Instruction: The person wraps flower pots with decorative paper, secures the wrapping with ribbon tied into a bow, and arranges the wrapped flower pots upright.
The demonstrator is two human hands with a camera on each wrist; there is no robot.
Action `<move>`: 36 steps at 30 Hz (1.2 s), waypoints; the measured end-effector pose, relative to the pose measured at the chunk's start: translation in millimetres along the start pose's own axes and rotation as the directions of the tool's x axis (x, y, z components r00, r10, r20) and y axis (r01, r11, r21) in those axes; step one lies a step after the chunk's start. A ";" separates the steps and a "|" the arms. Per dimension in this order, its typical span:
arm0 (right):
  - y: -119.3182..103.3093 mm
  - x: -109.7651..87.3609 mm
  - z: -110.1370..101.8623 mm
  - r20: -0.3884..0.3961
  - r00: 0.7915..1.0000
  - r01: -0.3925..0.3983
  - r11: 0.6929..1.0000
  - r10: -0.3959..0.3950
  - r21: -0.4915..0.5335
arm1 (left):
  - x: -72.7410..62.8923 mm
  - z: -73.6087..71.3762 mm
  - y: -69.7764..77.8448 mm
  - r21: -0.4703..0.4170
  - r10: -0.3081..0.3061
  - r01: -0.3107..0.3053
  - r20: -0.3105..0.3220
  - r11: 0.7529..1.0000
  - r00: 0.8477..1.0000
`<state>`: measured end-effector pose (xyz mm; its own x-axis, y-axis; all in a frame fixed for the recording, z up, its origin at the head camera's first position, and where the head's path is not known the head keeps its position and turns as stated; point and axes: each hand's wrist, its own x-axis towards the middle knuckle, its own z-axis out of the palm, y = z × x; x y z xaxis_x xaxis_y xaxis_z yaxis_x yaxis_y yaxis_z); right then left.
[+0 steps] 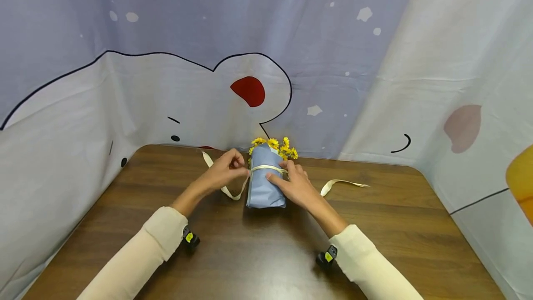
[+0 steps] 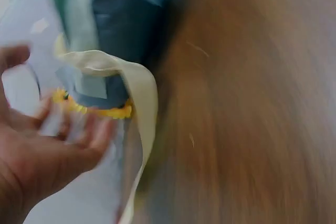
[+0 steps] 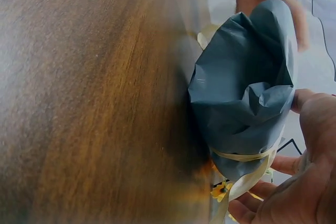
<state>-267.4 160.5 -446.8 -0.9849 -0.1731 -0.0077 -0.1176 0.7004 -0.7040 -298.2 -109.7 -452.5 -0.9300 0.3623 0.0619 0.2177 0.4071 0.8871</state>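
Note:
A bouquet wrapped in blue-grey paper (image 1: 264, 191) lies on the table, yellow flowers (image 1: 287, 152) showing at its far end. A cream ribbon (image 1: 268, 167) goes around the wrapping. One ribbon tail (image 2: 144, 98) hangs down on the left. My left hand (image 1: 226, 170) is beside the bouquet's left edge; in the left wrist view its fingers (image 2: 97, 135) are blurred, loosely bent, and apart from the ribbon. My right hand (image 1: 297, 186) holds the bouquet's right side, thumb on the paper and fingers around the edge by the ribbon. The wrapping's near end gapes in the right wrist view.
Another ribbon tail (image 1: 329, 186) stretches over the brown wooden table (image 1: 258, 253) to the right. A printed curtain (image 1: 187, 91) stands behind the table and along its sides. Small black devices sit at both wrists, below the cream sleeves (image 1: 133, 258).

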 end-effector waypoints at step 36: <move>-0.6 -0.5 -0.7 0.044 0.999 0.012 1.000 -0.012 -0.015 | 15.0 50.8 9.0 -0.656 -0.073 -0.024 -0.121 0.754 0.990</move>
<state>-266.9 160.6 -445.9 -0.9768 -0.2117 -0.0307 -0.1317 0.7082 -0.6936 -295.1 -58.0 -466.8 -0.9724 0.2274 0.0514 -0.0078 -0.2522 0.9677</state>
